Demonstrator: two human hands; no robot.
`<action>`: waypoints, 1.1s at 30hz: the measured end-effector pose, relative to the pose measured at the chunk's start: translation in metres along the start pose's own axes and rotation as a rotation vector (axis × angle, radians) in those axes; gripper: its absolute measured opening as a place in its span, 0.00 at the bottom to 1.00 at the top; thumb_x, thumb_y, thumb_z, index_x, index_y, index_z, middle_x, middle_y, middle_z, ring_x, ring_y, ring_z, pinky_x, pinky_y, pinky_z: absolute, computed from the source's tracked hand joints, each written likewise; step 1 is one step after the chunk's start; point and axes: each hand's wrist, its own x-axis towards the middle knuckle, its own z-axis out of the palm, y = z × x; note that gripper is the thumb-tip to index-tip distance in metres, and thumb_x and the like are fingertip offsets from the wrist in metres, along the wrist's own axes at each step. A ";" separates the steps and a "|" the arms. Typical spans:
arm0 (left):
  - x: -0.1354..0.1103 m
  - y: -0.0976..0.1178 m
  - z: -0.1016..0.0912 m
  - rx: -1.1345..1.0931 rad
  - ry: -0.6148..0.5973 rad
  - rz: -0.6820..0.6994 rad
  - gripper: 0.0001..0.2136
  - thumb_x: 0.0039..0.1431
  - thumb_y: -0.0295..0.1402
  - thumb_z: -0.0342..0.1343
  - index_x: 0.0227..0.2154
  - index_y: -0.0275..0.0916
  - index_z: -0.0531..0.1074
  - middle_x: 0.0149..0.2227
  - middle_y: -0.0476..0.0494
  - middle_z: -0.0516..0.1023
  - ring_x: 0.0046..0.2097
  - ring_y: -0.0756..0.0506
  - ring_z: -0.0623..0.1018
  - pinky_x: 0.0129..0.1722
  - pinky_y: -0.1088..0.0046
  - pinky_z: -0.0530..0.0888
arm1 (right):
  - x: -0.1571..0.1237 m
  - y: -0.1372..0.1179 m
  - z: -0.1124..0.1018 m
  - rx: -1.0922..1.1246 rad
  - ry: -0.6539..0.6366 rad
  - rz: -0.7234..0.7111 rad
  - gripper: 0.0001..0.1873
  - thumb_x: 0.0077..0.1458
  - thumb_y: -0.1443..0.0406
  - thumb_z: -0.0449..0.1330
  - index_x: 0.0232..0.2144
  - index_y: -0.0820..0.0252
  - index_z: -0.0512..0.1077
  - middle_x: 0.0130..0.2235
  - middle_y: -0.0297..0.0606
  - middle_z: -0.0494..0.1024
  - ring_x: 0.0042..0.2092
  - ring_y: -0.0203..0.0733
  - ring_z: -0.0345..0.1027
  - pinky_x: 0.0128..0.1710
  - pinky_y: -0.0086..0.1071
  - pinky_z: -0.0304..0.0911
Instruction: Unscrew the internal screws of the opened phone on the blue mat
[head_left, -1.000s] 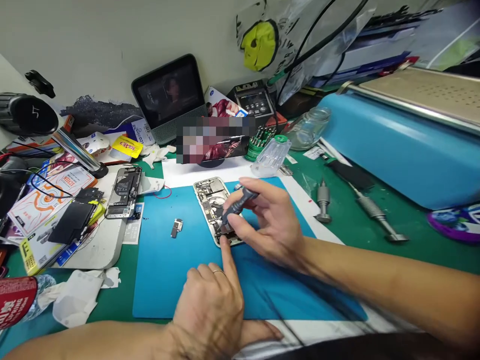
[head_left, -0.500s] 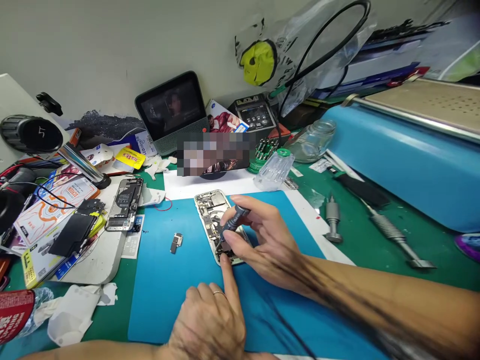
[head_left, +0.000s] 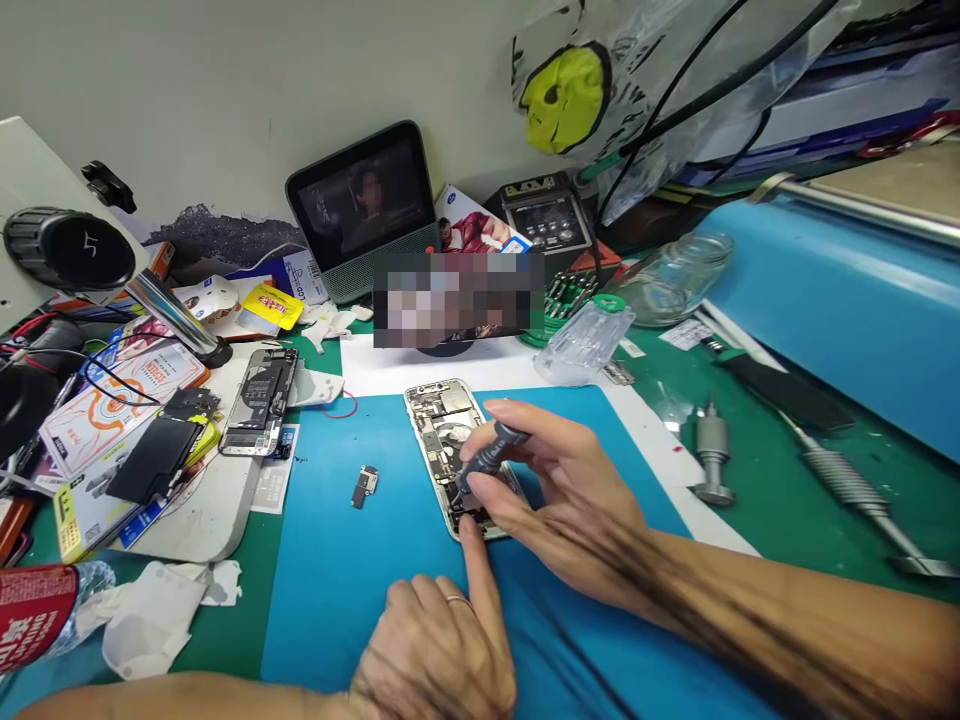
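Observation:
An opened phone point(head_left: 444, 430) with its insides showing lies on a blue mat point(head_left: 352, 570). My right hand point(head_left: 559, 490) pinches a small dark screwdriver point(head_left: 487, 458), tip down on the phone's lower part. My left hand point(head_left: 439, 650) is curled with only the index finger stretched out, its tip pressing on the phone's near end. A small loose metal part point(head_left: 364, 486) rests on the mat left of the phone.
A second opened phone point(head_left: 259, 402) lies on a white tray at left, among boxes and packets. Behind stand a small screen point(head_left: 360, 210), a bit set point(head_left: 566, 295) and a glass jar point(head_left: 671, 275). A blue machine point(head_left: 840, 300) fills the right; metal tools point(head_left: 712, 450) lie beside it.
The camera view has shifted slightly, so everything sits a little further right. Both hands stay at the phone, the screwdriver still on its lower part.

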 end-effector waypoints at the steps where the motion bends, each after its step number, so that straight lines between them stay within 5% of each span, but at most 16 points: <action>1: 0.001 -0.004 -0.003 -0.004 -0.015 0.052 0.56 0.48 0.72 0.25 0.54 0.23 0.71 0.16 0.44 0.65 0.16 0.49 0.62 0.16 0.73 0.58 | 0.000 0.000 0.000 -0.003 0.003 0.002 0.34 0.55 0.73 0.60 0.60 0.42 0.57 0.41 0.33 0.73 0.35 0.38 0.72 0.32 0.31 0.75; 8: 0.006 -0.008 -0.016 -0.010 -0.168 0.052 0.58 0.45 0.74 0.33 0.57 0.21 0.67 0.17 0.41 0.69 0.17 0.47 0.66 0.16 0.71 0.62 | 0.002 0.000 -0.001 0.003 0.001 -0.025 0.32 0.57 0.72 0.59 0.60 0.44 0.57 0.41 0.36 0.75 0.35 0.39 0.72 0.33 0.34 0.76; 15: 0.006 -0.007 -0.018 -0.068 -0.179 0.034 0.57 0.45 0.73 0.38 0.59 0.20 0.65 0.18 0.44 0.67 0.18 0.47 0.65 0.17 0.71 0.61 | 0.004 -0.001 -0.003 -0.088 -0.028 -0.123 0.33 0.56 0.71 0.60 0.60 0.44 0.57 0.43 0.38 0.77 0.37 0.40 0.74 0.34 0.35 0.76; 33: 0.006 -0.007 -0.019 -0.135 -0.234 0.046 0.57 0.47 0.72 0.39 0.60 0.18 0.62 0.19 0.43 0.69 0.19 0.47 0.66 0.18 0.71 0.61 | 0.004 0.000 -0.003 -0.053 -0.099 -0.101 0.35 0.56 0.71 0.60 0.61 0.41 0.56 0.47 0.36 0.77 0.35 0.38 0.76 0.28 0.30 0.78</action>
